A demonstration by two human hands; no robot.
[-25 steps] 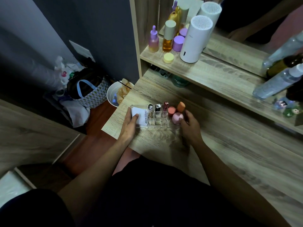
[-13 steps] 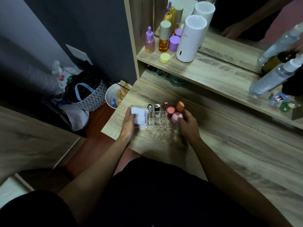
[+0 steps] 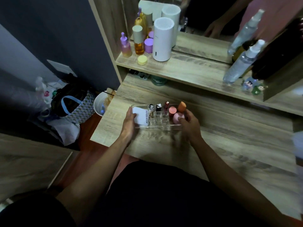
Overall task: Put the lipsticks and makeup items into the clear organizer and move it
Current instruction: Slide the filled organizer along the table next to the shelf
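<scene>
While the desk (image 3: 229,145) offers a wide bare run of wood to the person's right and only a short margin to its left edge, the organizer (image 3: 157,126) sits near that left end, flat on the surface as far as can be judged. It appears loaded: a white box (image 3: 139,116) fills the left bay, three lipsticks (image 3: 158,108) stand upright in the back row of the middle grid, and a pink jar (image 3: 172,110), an orange sponge (image 3: 182,106) and a pink sponge (image 3: 177,118) crowd the right bay. The left hand (image 3: 129,122) clasps the left end wall, thumb lying over the box; the right hand (image 3: 190,123) closes on the right end, a fingertip resting on the pink sponge. Judgement: the filling is done and the move is the step in hand. A level carry with even pressure from both ends is advised, since the lipsticks stand tall in open cells and would tip on any tilt. The orange sponge rides high and loose; a slow start and a flat set-down would keep it seated.
</scene>
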